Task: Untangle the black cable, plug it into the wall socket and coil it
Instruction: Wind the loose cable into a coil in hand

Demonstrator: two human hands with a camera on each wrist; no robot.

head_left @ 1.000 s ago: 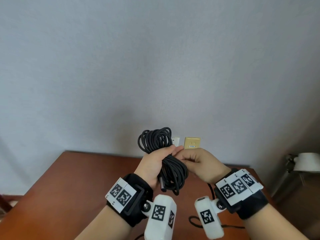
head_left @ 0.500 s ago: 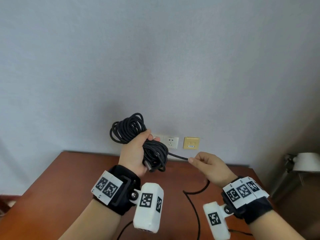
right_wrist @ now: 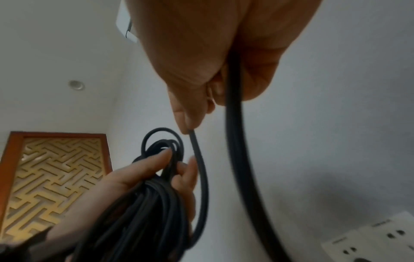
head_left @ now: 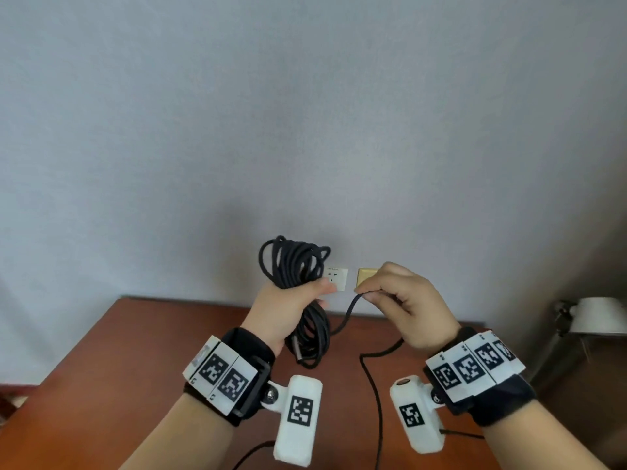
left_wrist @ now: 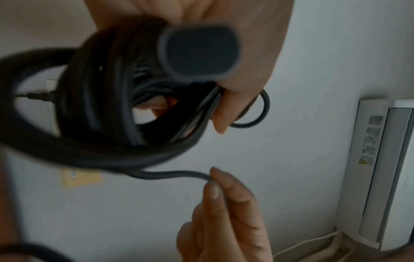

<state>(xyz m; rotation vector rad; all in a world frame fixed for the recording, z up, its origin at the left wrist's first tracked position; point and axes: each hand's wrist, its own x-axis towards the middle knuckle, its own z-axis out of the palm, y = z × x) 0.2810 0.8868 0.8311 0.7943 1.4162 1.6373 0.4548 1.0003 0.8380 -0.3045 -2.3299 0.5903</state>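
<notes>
A black cable [head_left: 291, 262] is bunched in loops, and my left hand [head_left: 288, 303] grips the bundle [left_wrist: 100, 99] [right_wrist: 143, 209] around its middle, held up in front of the wall. A connector end [head_left: 296, 349] hangs from the bundle's lower loops. My right hand [head_left: 403, 300] pinches a single strand [head_left: 351, 305] [right_wrist: 197, 159] [left_wrist: 174, 174] between thumb and forefinger, just right of the bundle. That strand runs through the palm and drops onto the wooden table [head_left: 135, 351]. A white wall socket [head_left: 336, 278] sits behind the two hands.
A yellow wall plate [head_left: 366, 276] is next to the socket, partly behind my right hand. A grey desk lamp [head_left: 597, 317] stands at the right edge. Loose cable [head_left: 373, 395] trails across the table toward me.
My left hand with the bundle swung left and up, then came back right toward the socket. My right hand rose, still pinching the strand, and the strand between the hands went slack.
</notes>
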